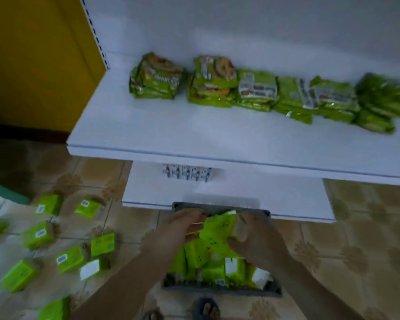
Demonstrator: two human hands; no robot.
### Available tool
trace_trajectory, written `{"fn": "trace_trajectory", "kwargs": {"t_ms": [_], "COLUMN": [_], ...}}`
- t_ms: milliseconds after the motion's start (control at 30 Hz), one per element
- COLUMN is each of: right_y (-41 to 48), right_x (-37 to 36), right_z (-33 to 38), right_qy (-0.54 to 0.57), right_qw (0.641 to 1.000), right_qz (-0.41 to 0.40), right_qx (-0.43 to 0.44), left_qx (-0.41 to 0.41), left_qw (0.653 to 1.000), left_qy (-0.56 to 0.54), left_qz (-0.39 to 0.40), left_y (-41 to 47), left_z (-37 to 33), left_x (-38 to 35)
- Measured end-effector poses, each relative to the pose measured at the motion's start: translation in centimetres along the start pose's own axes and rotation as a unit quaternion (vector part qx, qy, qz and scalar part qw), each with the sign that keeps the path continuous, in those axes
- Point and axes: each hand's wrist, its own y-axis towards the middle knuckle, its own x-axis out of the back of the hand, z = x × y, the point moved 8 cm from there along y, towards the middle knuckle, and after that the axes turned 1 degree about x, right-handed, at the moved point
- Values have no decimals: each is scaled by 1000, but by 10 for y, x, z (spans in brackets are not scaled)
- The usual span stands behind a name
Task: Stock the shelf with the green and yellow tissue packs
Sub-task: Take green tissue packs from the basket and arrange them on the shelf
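Both hands are over the grey crate [266,215], which sits on the tiled floor [367,250] against the front of the shelving. The left hand [185,224] curls its fingers round the left edge of a green and yellow tissue pack [215,229], and the right hand [252,239] grips the same pack from the right side. Both hands are therefore clamped on it, with the pack held between them just above the crate's far end. The picture is blurred, so I cannot tell whether they hold one pack or two pressed together.

Below the held pack, more tissue packs [208,266] fill the crate, standing on edge and packed close. To the left of the crate, loose tissue packs [69,258] lie scattered over the floor, apart from one another.

Directly beyond the crate is the white lower shelf [275,197], with a short row of small printed boxes [187,172] at its back. Above and beyond the crate is the wide white upper shelf [194,135]. It carries a row of green packets [256,91] stacked in low piles along its rear half, with the front half bare. Far to the upper left of the crate stands a yellow side panel [32,61]. At the near side of the crate, a sandalled foot [206,309] shows at the bottom edge.
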Motion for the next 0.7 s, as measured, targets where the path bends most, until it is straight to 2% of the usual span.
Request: {"fn": "trace_trajectory", "kwargs": {"t_ms": [167,333,467,700], "right_y": [-58,-96,-117,-117], "right_x": [147,273,364,466], "right_z": [64,113,135,163], "right_qy": [43,140,197,259], "right_qw": [996,982,953,907], "right_qz": [-75,-129,-220,-287], "right_qx": [-23,14,69,165], "left_qx": [-117,-241,-334,-437], "left_qw": [991,960,934,894], "left_qy": [16,66,38,32], "left_qz": [69,125,118,94], "left_y": [-100,-176,-225,-272], "left_z": [-119,-223,-292,-378], "left_x": [-18,-41,-53,-57]}}
